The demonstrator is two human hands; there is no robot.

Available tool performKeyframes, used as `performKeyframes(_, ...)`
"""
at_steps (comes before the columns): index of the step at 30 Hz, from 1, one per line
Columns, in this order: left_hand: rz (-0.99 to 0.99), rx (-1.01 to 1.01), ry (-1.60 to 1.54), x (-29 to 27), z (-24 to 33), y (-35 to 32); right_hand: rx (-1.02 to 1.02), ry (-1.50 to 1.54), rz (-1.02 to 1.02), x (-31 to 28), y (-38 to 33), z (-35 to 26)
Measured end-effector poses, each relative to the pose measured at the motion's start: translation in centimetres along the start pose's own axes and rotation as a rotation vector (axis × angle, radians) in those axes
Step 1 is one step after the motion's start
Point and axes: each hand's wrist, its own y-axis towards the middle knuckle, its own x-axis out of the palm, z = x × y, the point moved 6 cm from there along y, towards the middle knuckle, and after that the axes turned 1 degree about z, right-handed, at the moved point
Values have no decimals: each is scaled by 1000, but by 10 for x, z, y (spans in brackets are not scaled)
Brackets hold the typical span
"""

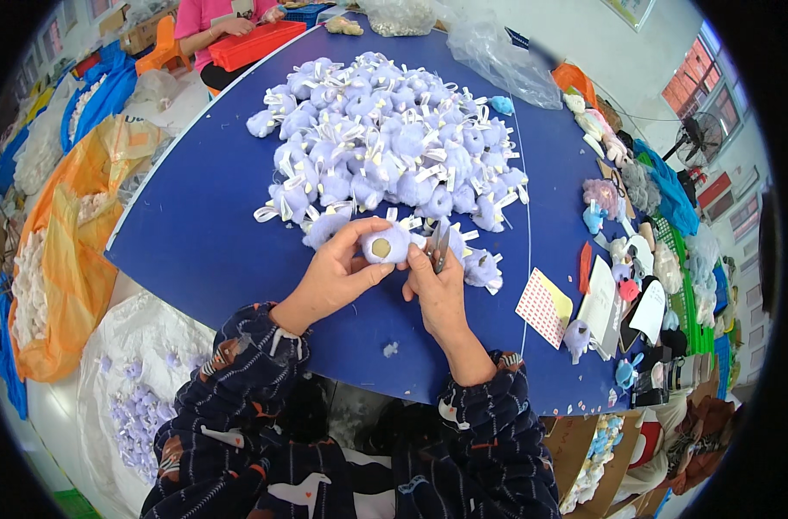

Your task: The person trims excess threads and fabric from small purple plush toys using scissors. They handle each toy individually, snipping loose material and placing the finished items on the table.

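My left hand point(337, 275) is closed round a small lilac plush toy point(397, 242) with a round yellowish patch facing me. My right hand point(443, 298) grips a pair of small dark metal scissors point(440, 242), blades pointing up and away. Its thumb and fingertips also meet the right side of the plush, near a white tag. Just beyond both hands, a large heap of similar lilac plush toys point(394, 138) with white loops and tags covers the middle of the blue table point(212, 208).
A sticker sheet point(543, 307), a red pen-like tool point(585, 266) and a lone lilac plush point(576, 340) lie on the right. A white sack of lilac pieces point(143, 346) is at lower left. Across the table, a person in pink holds a red tray point(255, 45).
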Motion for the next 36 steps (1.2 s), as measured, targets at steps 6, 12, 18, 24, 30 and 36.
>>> performKeyframes(6, -12, 60, 30, 0, 0, 1, -44, -181, -34, -2, -1, -3)
performKeyframes(12, 120, -20, 79, -16, -1, -6, -26, -325, -1, 13, -9, -11)
performKeyframes(18, 61, -84, -25, -11, -9, 1, -128, -223, 107, -2, -9, 3)
performKeyframes(24, 150, -9, 27, -16, -17, 0, -133, -340, 67, -5, 0, 13)
performKeyframes(30, 115, -75, -68, -9, -21, 3, -123, -379, 53, -6, -7, 12)
performKeyframes(36, 275, -185, -30, -32, -32, -3, 27, -373, 45, 14, 0, 15)
